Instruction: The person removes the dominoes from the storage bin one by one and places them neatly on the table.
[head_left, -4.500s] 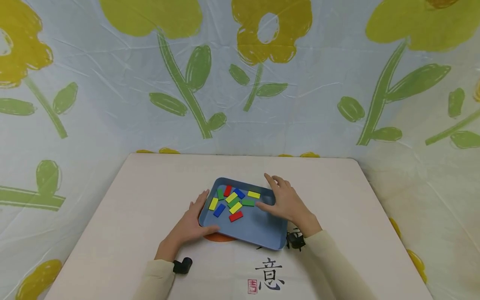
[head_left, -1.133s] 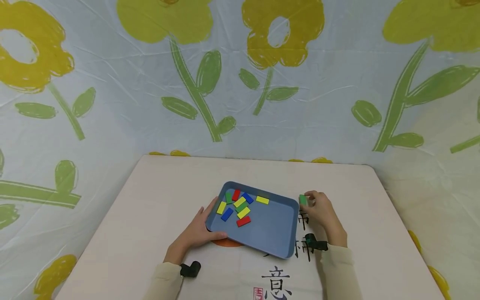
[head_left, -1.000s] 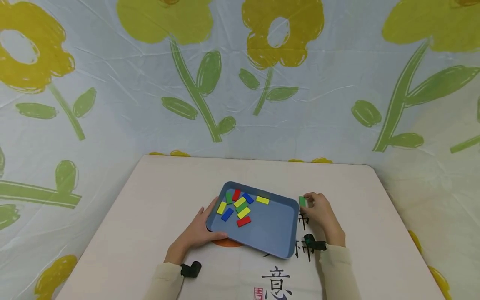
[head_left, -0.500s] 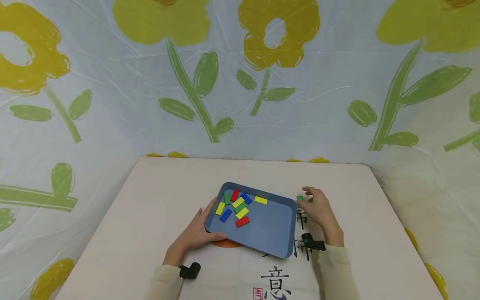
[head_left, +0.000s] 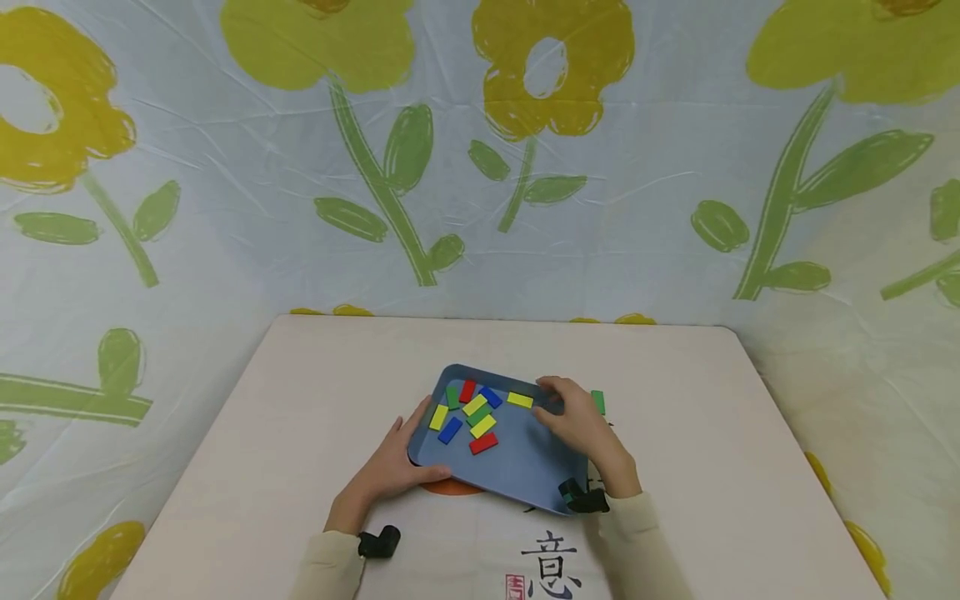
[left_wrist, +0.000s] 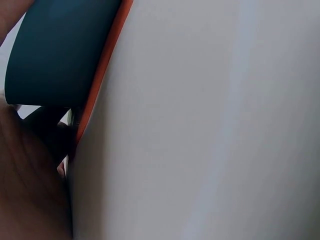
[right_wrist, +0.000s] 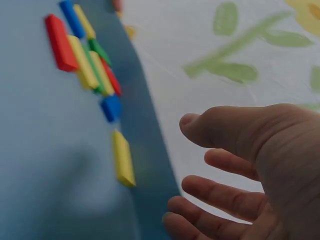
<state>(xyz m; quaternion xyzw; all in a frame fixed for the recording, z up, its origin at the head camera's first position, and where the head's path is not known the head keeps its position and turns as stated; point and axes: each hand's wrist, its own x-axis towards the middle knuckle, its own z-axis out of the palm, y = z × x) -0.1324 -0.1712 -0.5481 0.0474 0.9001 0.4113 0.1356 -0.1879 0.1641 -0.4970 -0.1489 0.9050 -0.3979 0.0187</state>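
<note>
While left hand [head_left: 390, 467] grips tray [head_left: 525, 471], right hand [head_left: 573, 417] hovers

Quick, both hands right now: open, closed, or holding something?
Left hand: grips the near-left edge of the blue tray.
Right hand: open, fingers relaxed and holding nothing, over the tray's far-right part near the yellow block.

The table mat [head_left: 675, 467] bears the black character 意 [head_left: 545, 556] above a red seal [head_left: 505, 586].
</note>
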